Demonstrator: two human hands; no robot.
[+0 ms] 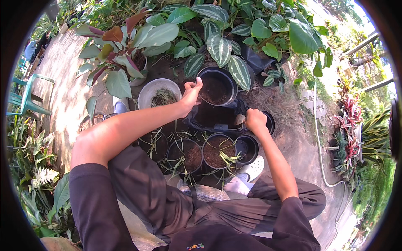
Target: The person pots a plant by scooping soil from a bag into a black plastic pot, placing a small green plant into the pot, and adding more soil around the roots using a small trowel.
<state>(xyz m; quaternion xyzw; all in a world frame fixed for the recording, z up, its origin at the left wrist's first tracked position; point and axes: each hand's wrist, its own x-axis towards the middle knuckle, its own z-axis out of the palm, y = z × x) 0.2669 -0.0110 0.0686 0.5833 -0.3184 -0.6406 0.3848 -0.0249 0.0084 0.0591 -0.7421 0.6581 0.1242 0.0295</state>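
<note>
My left hand (191,95) grips the rim of a black plastic pot (215,89) with some brown soil in it, tilted over a black plastic bag of dark soil (216,114). At the bag's right side, my right hand (256,120) is closed on the handle of a hand trowel (240,119), its blade at the soil. Nearer to me stand pots with slender striped seedlings, among them a pot of brown coir-like soil (219,150). An empty black pot (247,149) stands to their right, and another black pot (269,123) is partly behind my right hand.
A pale round pot (159,92) holds cut grassy leaves at the left. Large leafy plants (219,50) overhang the far side. A green plastic chair (29,95) stands far left, with a person (30,50) beyond. A hose (318,141) runs along the right.
</note>
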